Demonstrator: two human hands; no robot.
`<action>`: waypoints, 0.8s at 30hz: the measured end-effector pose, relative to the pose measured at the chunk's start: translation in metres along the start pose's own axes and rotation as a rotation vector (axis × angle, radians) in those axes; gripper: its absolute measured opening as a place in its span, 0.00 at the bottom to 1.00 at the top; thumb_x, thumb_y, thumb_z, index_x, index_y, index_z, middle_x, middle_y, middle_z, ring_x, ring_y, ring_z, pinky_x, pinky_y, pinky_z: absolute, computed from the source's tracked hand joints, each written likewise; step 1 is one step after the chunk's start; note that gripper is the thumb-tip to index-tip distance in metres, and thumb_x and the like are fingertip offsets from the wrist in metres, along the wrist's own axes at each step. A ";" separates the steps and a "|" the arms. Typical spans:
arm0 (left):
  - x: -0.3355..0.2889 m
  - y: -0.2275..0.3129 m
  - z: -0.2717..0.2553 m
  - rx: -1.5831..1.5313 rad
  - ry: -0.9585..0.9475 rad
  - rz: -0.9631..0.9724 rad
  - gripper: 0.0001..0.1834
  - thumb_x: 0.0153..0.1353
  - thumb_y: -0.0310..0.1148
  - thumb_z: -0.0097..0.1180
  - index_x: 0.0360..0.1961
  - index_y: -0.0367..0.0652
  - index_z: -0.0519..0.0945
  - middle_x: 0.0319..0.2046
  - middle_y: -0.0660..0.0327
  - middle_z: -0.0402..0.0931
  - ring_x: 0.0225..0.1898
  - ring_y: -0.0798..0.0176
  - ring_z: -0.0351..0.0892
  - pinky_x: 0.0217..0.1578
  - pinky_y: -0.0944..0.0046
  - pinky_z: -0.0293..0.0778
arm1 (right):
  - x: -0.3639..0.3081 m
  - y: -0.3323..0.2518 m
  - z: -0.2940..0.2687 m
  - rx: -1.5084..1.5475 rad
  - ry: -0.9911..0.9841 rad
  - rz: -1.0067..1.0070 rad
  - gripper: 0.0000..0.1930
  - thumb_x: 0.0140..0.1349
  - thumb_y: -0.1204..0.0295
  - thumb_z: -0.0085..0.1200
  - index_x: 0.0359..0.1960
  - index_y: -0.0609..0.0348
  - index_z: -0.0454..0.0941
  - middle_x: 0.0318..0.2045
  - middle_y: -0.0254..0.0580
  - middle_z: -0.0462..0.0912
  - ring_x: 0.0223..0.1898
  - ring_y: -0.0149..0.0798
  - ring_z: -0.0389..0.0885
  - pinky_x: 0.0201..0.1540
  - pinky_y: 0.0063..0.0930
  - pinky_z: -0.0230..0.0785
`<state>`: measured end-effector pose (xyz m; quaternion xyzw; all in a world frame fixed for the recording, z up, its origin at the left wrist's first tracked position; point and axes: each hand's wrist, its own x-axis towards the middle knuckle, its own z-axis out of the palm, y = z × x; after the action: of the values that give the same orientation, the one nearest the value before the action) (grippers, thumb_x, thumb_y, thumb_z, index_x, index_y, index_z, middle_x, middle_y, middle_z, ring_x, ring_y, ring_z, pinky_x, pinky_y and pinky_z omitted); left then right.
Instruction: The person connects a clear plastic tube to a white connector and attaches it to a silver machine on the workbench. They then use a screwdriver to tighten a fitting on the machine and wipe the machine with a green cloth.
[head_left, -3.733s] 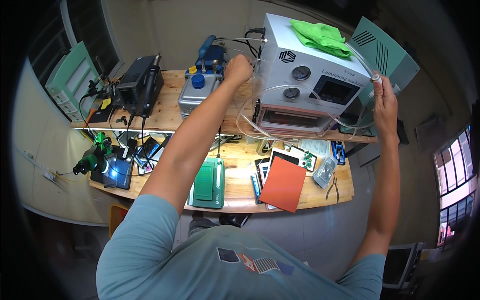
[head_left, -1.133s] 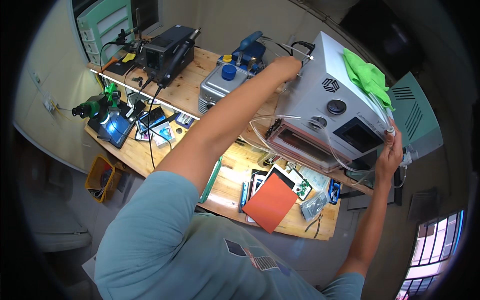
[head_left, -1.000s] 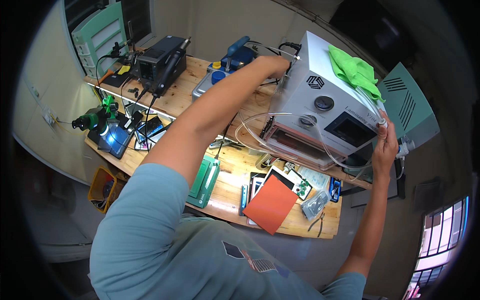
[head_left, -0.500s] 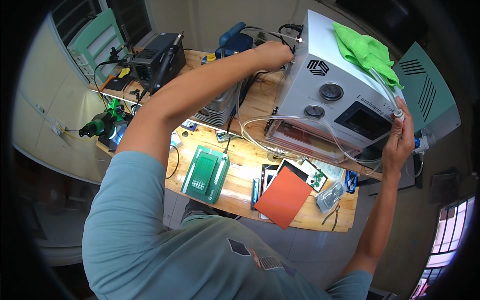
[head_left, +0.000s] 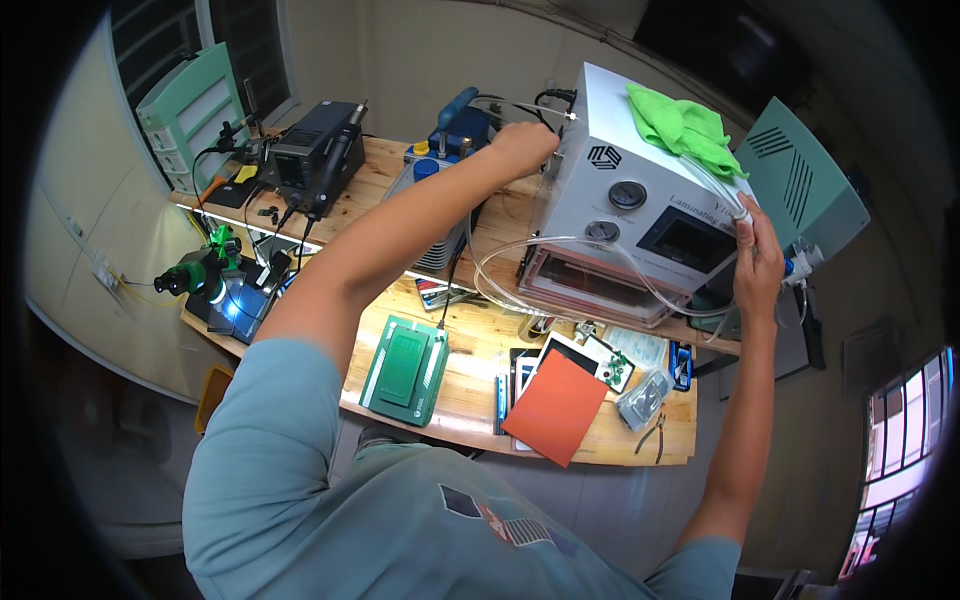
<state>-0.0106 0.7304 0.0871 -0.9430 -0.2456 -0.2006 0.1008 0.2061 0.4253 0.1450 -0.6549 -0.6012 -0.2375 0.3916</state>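
My left hand (head_left: 526,147) reaches to the left side of a white laminating machine (head_left: 600,130), closed, knuckles up. Its fingertips are hidden, and I cannot make out what they hold. At the machine's right front edge, my right hand (head_left: 760,262) closes around a clear hose (head_left: 716,188), whose looped part shows a pale end by the thumb. A green cloth (head_left: 680,128) lies on top of the machine, next to that hose. Two round gauges and a dark screen (head_left: 688,240) face me. Another clear tube (head_left: 560,240) loops across the front.
On the lower bench lie a green heating plate (head_left: 405,370), an orange sheet (head_left: 560,408), pliers (head_left: 652,438) and a bagged part (head_left: 645,398). A black soldering station (head_left: 315,160), a pump (head_left: 440,190) and a microscope (head_left: 195,275) stand left. A pale green machine (head_left: 800,190) stands right.
The view has shifted, so the machine sits lower and further left in the picture. Both hands stay at the same sides of the machine, the right still on the hose.
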 end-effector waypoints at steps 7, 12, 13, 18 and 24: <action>-0.107 0.047 -0.067 -0.720 0.399 -0.097 0.12 0.63 0.27 0.55 0.46 0.39 0.82 0.39 0.49 0.83 0.38 0.52 0.85 0.39 0.61 0.78 | -0.037 -0.030 -0.004 0.113 0.050 0.057 0.16 0.70 0.65 0.49 0.48 0.68 0.77 0.58 0.50 0.76 0.59 0.45 0.74 0.60 0.34 0.62; -0.201 0.064 -0.073 -1.266 0.210 -0.177 0.13 0.64 0.30 0.58 0.48 0.38 0.82 0.39 0.55 0.85 0.41 0.65 0.84 0.43 0.66 0.78 | -0.107 -0.137 -0.004 0.567 0.036 0.460 0.13 0.65 0.74 0.57 0.47 0.70 0.78 0.35 0.38 0.78 0.32 0.27 0.76 0.36 0.20 0.69; -0.211 0.063 -0.070 -1.340 0.158 -0.165 0.14 0.64 0.32 0.58 0.48 0.39 0.82 0.40 0.54 0.85 0.41 0.64 0.85 0.43 0.66 0.78 | -0.118 -0.157 0.000 0.561 0.007 0.556 0.12 0.64 0.75 0.58 0.46 0.70 0.78 0.34 0.36 0.78 0.29 0.25 0.74 0.31 0.17 0.67; -0.245 0.036 -0.065 -1.766 -0.149 -0.119 0.21 0.66 0.30 0.56 0.58 0.34 0.74 0.47 0.51 0.81 0.45 0.63 0.82 0.46 0.67 0.78 | -0.134 -0.248 0.045 0.698 -0.077 0.718 0.16 0.64 0.74 0.58 0.52 0.68 0.74 0.30 0.33 0.78 0.26 0.20 0.71 0.25 0.14 0.62; -0.267 -0.018 -0.058 -2.130 -0.217 -0.142 0.25 0.68 0.32 0.54 0.63 0.33 0.67 0.50 0.48 0.79 0.45 0.61 0.83 0.44 0.66 0.79 | -0.144 -0.337 0.118 0.787 -0.137 0.870 0.19 0.63 0.77 0.58 0.55 0.67 0.70 0.33 0.36 0.80 0.29 0.20 0.72 0.29 0.13 0.62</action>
<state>-0.2517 0.6166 0.0265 -0.5420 -0.0063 -0.2322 -0.8076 -0.1639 0.4229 0.0410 -0.6608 -0.3440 0.2286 0.6267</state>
